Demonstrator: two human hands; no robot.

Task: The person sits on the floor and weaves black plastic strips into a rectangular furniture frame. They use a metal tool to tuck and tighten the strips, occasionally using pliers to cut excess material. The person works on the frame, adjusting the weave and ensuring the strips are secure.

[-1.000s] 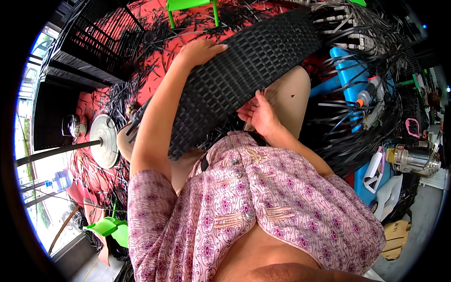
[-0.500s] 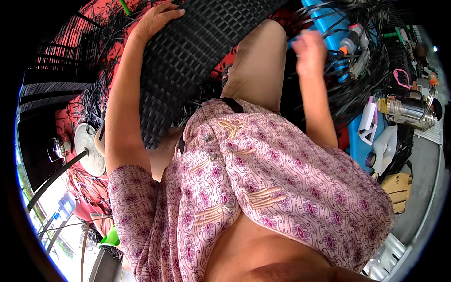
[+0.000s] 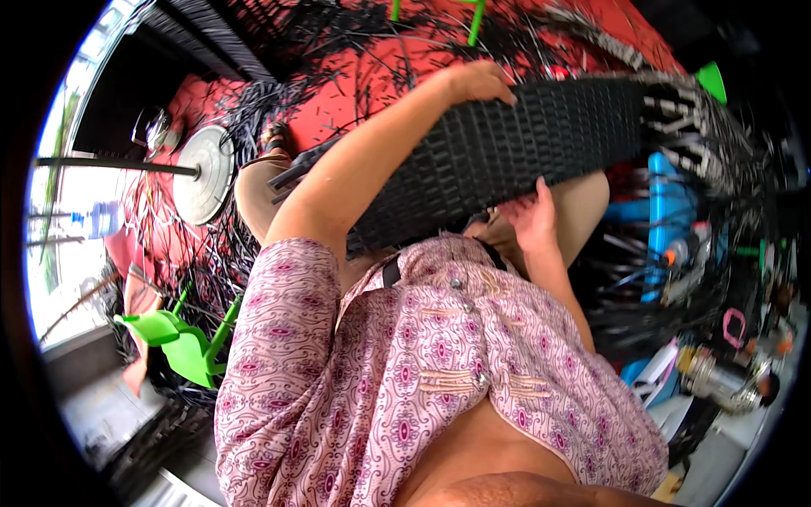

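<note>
A black woven panel (image 3: 498, 144) of flat plastic strips lies across my thighs, slanting from lower left to upper right. Over its far edge my left hand (image 3: 480, 83) is hooked, the fingers curled round the rim and partly hidden. My right hand (image 3: 534, 221) is at the near edge above my right thigh, its palm turned up and its fingers apart. I cannot tell whether it touches the weave. Loose strip ends (image 3: 291, 173) stick out at the panel's left end.
Black strip scraps litter the red floor (image 3: 325, 118). A round grey base with a pole (image 3: 205, 173) and a green plastic chair-like piece (image 3: 182, 342) stand left. To the right are a blue plastic stool (image 3: 661, 211), bundled strips (image 3: 688, 127) and a glass jar (image 3: 718, 376).
The panel has swung rightward to lie more across my lap, my left hand staying on its edge. My right hand has come from beside the blue stool to the panel's near edge. The view has turned.
</note>
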